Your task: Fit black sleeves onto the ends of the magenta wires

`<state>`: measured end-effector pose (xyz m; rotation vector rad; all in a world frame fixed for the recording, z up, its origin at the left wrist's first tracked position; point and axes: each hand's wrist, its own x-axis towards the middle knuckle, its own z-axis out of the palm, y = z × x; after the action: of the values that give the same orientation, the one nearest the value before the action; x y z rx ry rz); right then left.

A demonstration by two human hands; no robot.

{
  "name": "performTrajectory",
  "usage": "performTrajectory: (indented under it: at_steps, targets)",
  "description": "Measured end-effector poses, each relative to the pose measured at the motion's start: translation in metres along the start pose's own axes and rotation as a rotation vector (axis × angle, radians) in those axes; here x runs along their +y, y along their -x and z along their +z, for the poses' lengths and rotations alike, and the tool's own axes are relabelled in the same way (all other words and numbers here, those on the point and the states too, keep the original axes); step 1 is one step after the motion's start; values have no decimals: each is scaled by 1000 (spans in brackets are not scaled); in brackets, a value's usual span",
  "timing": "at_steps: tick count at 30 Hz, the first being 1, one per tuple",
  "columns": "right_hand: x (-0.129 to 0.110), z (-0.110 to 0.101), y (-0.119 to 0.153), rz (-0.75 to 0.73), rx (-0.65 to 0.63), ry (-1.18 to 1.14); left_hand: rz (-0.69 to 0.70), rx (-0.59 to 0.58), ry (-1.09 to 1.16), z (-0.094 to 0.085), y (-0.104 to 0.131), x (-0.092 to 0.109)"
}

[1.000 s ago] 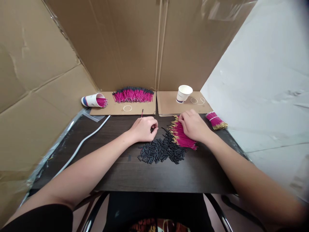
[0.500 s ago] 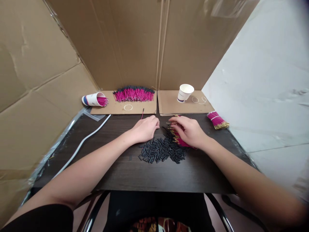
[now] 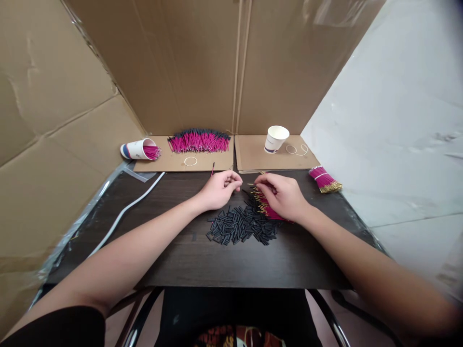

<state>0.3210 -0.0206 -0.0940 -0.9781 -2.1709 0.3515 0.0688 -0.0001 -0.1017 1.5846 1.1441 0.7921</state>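
Note:
My left hand [image 3: 221, 190] is over the table, thumb and forefinger pinched together. Whatever lies between those fingertips is too small to make out. Just behind the hand, a pink wire [image 3: 212, 169] with a black end sticks up; I cannot tell whether the hand holds it. My right hand [image 3: 284, 196] pinches a thin wire with a gold tip [image 3: 250, 183] that points towards my left hand. Beneath the right hand lies a bunch of pink wires [image 3: 263, 209] with gold tips, partly covered. Short black sleeves [image 3: 238, 226] are heaped in front of both hands.
At the back, a row of pink wires with black ends [image 3: 198, 140] lies on cardboard [image 3: 162, 165]. A tipped paper cup [image 3: 135, 150] holds more wires; another paper cup [image 3: 276, 140] stands upright near rubber bands [image 3: 296, 150]. A banded wire bundle [image 3: 325, 180] sits right. A white cable [image 3: 126, 209] runs left.
My left hand has turned so its thumb and forefinger show, with the pinch nearer my right hand. The right hand has barely moved; a gold tip now shows at its fingertips.

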Motion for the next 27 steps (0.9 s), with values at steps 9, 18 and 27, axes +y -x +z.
performTrajectory:
  at_steps: [9,18,27]
  targets:
    - [0,5,3,-25,45,-25,-31,-46,185,1,-3,0]
    - [0,7,1,-70,46,-23,34,-71,207,4,-6,-9]
    - [1,3,1,-153,92,4,63,-78,197,4,-7,-15]
